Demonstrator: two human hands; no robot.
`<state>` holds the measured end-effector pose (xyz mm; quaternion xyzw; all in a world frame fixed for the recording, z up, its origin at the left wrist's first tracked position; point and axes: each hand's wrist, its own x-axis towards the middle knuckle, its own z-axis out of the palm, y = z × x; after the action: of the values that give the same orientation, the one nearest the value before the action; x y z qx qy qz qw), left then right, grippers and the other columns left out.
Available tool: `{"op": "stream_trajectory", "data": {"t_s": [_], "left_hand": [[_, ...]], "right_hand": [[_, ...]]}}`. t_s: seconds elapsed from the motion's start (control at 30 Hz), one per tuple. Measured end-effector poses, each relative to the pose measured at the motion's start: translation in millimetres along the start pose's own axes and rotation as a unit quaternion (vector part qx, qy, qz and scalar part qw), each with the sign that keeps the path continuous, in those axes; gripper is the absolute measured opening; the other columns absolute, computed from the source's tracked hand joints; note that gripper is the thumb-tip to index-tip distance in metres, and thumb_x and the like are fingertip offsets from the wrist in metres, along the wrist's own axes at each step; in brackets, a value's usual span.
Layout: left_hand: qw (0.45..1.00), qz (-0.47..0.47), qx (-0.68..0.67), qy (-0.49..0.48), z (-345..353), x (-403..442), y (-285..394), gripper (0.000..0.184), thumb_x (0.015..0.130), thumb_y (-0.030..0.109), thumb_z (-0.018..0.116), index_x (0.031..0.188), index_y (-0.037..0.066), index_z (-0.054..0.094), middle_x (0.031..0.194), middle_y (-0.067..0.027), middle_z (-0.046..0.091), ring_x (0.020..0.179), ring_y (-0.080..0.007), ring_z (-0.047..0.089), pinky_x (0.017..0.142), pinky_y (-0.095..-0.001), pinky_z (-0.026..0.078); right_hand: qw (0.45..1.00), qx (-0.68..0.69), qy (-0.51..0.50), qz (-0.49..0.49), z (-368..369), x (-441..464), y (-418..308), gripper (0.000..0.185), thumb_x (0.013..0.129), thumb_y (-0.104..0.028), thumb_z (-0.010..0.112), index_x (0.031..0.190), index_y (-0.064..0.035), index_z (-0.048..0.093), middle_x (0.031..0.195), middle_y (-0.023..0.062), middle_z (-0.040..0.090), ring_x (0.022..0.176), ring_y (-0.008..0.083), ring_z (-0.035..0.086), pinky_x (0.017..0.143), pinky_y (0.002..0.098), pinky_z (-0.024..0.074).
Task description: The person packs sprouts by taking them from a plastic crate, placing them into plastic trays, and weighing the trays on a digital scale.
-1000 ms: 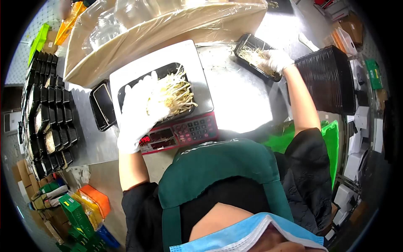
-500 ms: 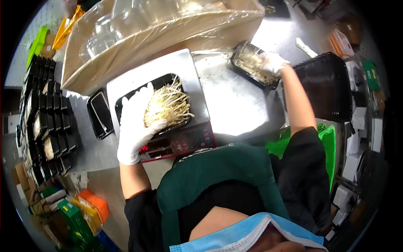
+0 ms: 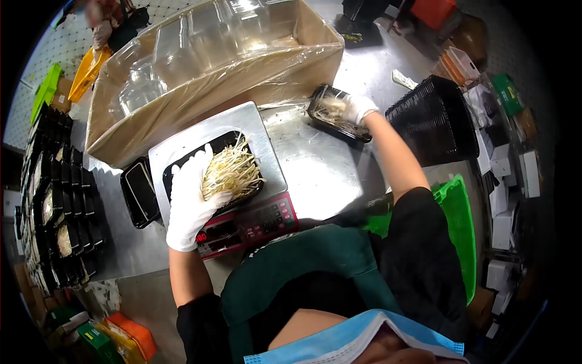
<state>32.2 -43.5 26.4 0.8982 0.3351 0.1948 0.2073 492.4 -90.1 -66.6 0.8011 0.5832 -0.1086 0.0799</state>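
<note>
A black tray of pale bean sprouts sits on the metal plate of a weighing scale. My left hand, in a white glove, curves over the left side of these sprouts, thumb at the front and fingertips by the tray's left part. To the right, on the steel table, a second black tray holds more sprouts. My right hand, also gloved, reaches into that tray with its fingers closed down on the sprouts; its fingertips are partly hidden.
Behind the scale stands a lined cardboard box of clear plastic containers. An empty black tray lies left of the scale, near stacked filled trays. Nested black trays and a green crate are on my right.
The view has shifted, so everything sits differently in it. My left hand stays on the sprouts on the scale; my right hand remains in the second tray.
</note>
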Motion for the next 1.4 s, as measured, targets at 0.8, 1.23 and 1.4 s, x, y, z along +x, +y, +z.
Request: {"op": "stream_trajectory", "data": {"t_s": [0.8, 1.23, 1.4], "left_hand": [[0.999, 0.036, 0.032, 0.017, 4, 1, -2, 0.077, 0.063, 0.036, 0.081, 0.126, 0.003, 0.05, 0.116, -0.016, 0.056, 0.11, -0.0328, 0.051, 0.096, -0.0417, 0.035], [0.999, 0.022, 0.028, -0.011, 2, 1, 2, 0.084, 0.062, 0.015, 0.081, 0.135, 0.006, 0.042, 0.122, -0.0171, 0.053, 0.116, -0.0328, 0.048, 0.102, -0.0411, 0.032], [0.996, 0.084, -0.013, 0.033, 5, 3, -1, 0.083, 0.063, 0.015, 0.081, 0.134, 0.005, 0.041, 0.121, -0.0167, 0.053, 0.113, -0.0332, 0.05, 0.101, -0.0416, 0.033]], "right_hand": [[0.999, 0.041, -0.031, -0.003, -1, 13, 30, 0.045, 0.072, -0.026, 0.07, 0.106, 0.0001, 0.057, 0.085, 0.0143, 0.064, 0.078, 0.0277, 0.062, 0.071, 0.0355, 0.049], [0.992, -0.11, -0.04, 0.049, -34, -31, -13, 0.032, 0.068, -0.011, 0.063, 0.098, -0.0003, 0.065, 0.095, 0.0221, 0.066, 0.092, 0.0332, 0.065, 0.08, 0.0376, 0.0518], [0.989, -0.115, -0.077, 0.06, -62, -33, -10, 0.034, 0.069, -0.008, 0.056, 0.102, 0.0009, 0.061, 0.096, 0.0231, 0.065, 0.093, 0.0347, 0.064, 0.08, 0.0389, 0.0503]]}}
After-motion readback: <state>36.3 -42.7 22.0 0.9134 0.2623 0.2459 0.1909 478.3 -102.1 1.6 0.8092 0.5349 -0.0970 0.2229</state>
